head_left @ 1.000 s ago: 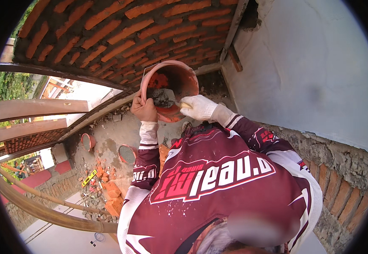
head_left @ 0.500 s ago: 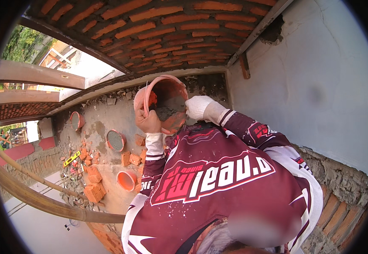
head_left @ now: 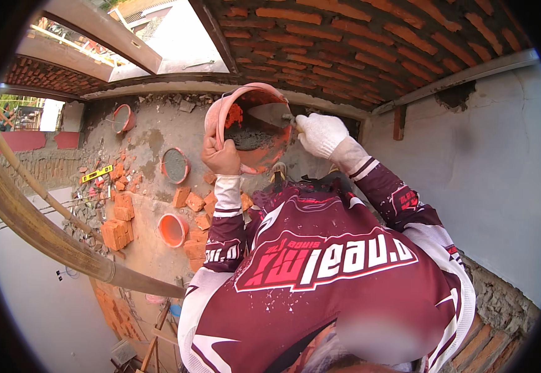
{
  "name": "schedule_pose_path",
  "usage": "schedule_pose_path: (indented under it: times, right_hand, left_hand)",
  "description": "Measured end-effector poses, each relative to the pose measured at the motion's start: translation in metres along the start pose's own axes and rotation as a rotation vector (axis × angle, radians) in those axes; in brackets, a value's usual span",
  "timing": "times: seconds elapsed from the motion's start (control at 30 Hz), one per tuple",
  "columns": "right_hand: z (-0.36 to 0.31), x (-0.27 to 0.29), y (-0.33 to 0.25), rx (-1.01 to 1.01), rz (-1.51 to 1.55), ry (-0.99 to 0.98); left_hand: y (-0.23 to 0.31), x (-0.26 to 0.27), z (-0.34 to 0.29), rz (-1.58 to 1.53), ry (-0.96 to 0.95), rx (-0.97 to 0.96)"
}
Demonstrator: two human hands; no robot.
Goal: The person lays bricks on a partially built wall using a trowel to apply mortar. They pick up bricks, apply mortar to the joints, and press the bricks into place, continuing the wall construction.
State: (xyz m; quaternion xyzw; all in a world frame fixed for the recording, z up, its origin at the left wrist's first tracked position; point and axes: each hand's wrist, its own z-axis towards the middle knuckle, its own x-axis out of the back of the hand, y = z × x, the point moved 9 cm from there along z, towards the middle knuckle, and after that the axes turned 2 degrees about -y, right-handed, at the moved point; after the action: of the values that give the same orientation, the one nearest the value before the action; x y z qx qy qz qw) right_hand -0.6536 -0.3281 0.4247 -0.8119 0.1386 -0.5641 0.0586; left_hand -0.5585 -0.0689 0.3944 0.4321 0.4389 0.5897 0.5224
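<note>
My left hand is bare and closed on the rim of an orange-pink bucket, which is tipped so its mouth faces me. Grey mortar lies inside, with an orange patch on the inner wall. In a white knitted glove, my right hand grips a trowel at the bucket's right side. The trowel's blade is inside the bucket, against the far upper wall. Most of its handle is hidden by the glove.
A brick wall rises ahead, and a pale plastered wall stands at right. On the floor at left are a mortar-filled bucket, other buckets, stacked bricks and a yellow spirit level. A bamboo pole crosses at left.
My right hand has moved right, away from the bucket's rim, and the trowel blade now shows inside. My left hand keeps its grip on the bucket. The whole view has turned.
</note>
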Motion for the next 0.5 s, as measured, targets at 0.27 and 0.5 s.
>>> schedule_pose_path:
  times: [0.27,0.5]
  right_hand:
    - [0.024,-0.062,-0.049,0.149,0.211,-0.204]
    - [0.005,-0.038,-0.044,0.37,0.473,-0.209]
  left_hand:
    - [0.031,-0.016,0.006,-0.022,-0.049,-0.128]
    - [0.007,-0.004,-0.005,-0.118,0.078,0.041]
